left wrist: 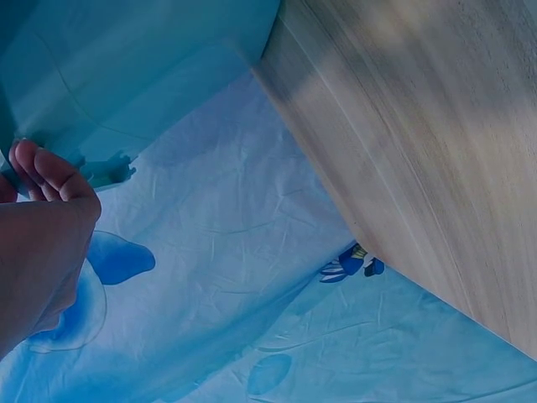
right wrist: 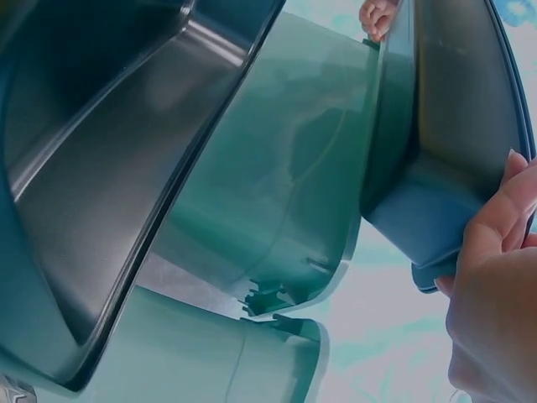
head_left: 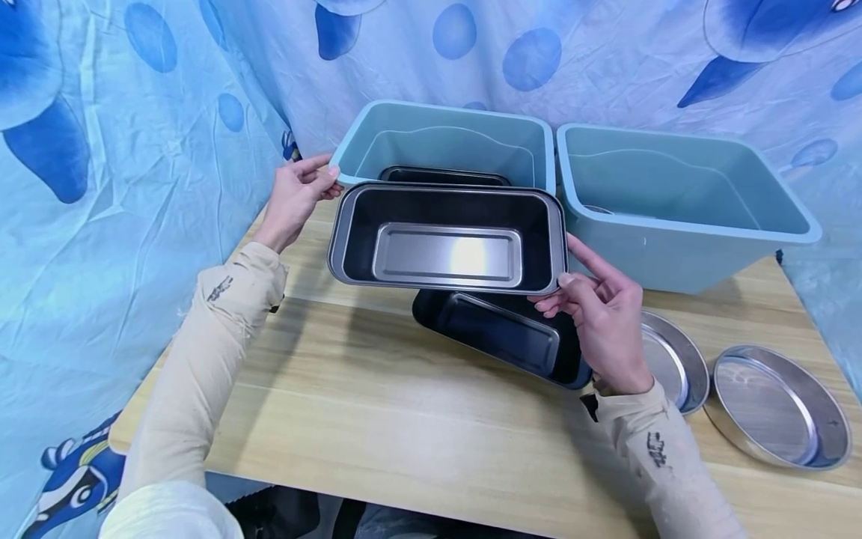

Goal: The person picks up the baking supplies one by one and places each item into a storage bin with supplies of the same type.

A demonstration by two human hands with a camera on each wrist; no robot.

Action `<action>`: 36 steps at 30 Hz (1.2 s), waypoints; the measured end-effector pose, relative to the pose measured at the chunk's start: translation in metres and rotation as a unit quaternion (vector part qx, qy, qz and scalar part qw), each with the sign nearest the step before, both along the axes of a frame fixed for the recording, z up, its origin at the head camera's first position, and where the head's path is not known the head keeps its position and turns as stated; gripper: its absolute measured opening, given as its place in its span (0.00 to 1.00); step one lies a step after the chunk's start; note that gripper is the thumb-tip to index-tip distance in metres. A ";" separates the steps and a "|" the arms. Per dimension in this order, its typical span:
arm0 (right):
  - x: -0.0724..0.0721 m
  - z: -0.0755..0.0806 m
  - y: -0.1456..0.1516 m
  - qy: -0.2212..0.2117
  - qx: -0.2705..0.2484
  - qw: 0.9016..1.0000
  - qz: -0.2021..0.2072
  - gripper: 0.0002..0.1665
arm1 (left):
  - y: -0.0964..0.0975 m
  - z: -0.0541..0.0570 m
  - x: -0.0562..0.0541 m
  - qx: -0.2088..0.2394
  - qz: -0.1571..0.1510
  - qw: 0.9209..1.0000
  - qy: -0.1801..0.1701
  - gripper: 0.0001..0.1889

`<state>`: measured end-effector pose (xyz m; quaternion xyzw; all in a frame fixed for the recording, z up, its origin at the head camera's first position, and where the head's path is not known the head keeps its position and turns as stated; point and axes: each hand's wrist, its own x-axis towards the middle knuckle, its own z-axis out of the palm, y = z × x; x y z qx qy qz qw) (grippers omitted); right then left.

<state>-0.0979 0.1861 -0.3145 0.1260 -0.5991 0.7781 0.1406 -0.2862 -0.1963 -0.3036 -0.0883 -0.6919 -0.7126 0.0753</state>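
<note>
My right hand [head_left: 609, 322] grips a dark loaf pan [head_left: 447, 254] by its right end, thumb on the rim and fingers beneath. The pan is held up in front of the left light-blue plastic bin [head_left: 465, 112], its hollow facing me. At that bin's front left corner, my left hand [head_left: 292, 198] pinches the rim. Inside the bin, part of another dark loaf pan [head_left: 444, 177] shows above the held one. On the table below lies a further dark loaf pan [head_left: 498, 333], partly covered by the held pan and my right hand.
A second light-blue bin [head_left: 646, 258] stands to the right of the first, with a bit of a metal rim showing inside. Two round metal cake pans [head_left: 781, 412] sit on the right of the wooden table [head_left: 404, 419]. A patterned blue curtain [head_left: 182, 150] hangs behind and at the left.
</note>
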 end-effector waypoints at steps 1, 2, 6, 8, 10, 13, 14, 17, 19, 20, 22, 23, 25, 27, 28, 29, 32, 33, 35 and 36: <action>-0.001 0.000 0.000 0.000 -0.004 1.000 -0.001 0.33 | 0.000 0.000 0.000 0.002 -0.001 1.000 0.000 0.23; -0.001 0.000 0.001 0.002 -0.008 1.000 0.000 0.32 | 0.000 0.000 0.000 0.005 -0.002 1.000 0.000 0.23; -0.003 0.000 0.002 0.012 -0.035 0.999 0.004 0.32 | 0.001 0.001 0.001 0.014 -0.007 1.000 0.000 0.22; -0.005 0.000 0.002 0.021 -0.051 0.998 0.008 0.31 | 0.001 0.001 0.001 0.017 -0.008 1.000 0.001 0.22; -0.007 0.001 0.002 0.028 -0.056 0.998 0.006 0.31 | 0.001 0.001 0.001 0.021 -0.008 1.000 0.000 0.22; -0.010 0.002 0.002 0.040 -0.069 0.997 0.009 0.30 | 0.001 0.001 0.001 0.026 -0.009 1.000 -0.002 0.22; -0.010 0.002 0.002 0.042 -0.069 0.997 0.009 0.30 | 0.001 0.001 0.001 0.027 -0.009 1.000 -0.002 0.22; -0.013 0.002 0.002 0.048 -0.071 0.996 0.007 0.29 | 0.001 0.001 0.001 0.026 -0.007 1.000 -0.003 0.22; -0.015 0.003 0.002 0.048 -0.072 0.996 0.002 0.29 | 0.001 0.001 0.001 0.025 -0.007 1.000 -0.002 0.22; -0.015 0.003 0.002 0.047 -0.076 0.996 0.001 0.28 | 0.001 0.001 0.001 0.025 -0.006 1.000 -0.001 0.22; -0.017 0.003 0.002 0.046 -0.081 0.996 -0.003 0.28 | 0.001 0.001 0.001 0.030 -0.009 1.000 -0.001 0.23; -0.018 0.003 0.002 0.045 -0.082 0.996 -0.006 0.29 | 0.001 0.001 0.001 0.030 -0.010 1.000 0.000 0.23; -0.020 0.004 0.002 0.044 -0.082 0.996 -0.012 0.29 | 0.001 0.000 0.001 0.032 -0.011 0.999 0.000 0.23; -0.021 0.004 0.002 0.045 -0.082 0.996 -0.015 0.29 | 0.001 0.000 0.000 0.032 -0.011 0.999 0.001 0.22; -0.022 0.005 0.002 0.046 -0.086 0.995 -0.015 0.29 | 0.001 -0.001 0.000 0.032 -0.010 0.999 0.002 0.22; -0.022 0.005 0.001 0.048 -0.089 0.995 -0.014 0.28 | 0.001 -0.001 0.000 0.028 -0.008 1.000 0.003 0.22; -0.025 0.007 0.002 0.052 -0.105 0.993 -0.006 0.28 | 0.001 -0.002 0.000 0.029 -0.007 1.000 0.002 0.22; -0.026 0.007 0.002 0.055 -0.101 0.993 -0.009 0.27 | 0.000 -0.002 0.000 0.030 -0.008 1.000 0.001 0.22; -0.028 0.008 0.002 0.058 -0.102 0.993 -0.010 0.27 | 0.000 -0.001 0.000 0.030 -0.008 1.000 0.001 0.23; -0.029 0.009 0.002 0.059 -0.105 0.993 -0.009 0.27 | 0.000 -0.001 0.000 0.029 -0.008 1.000 0.001 0.23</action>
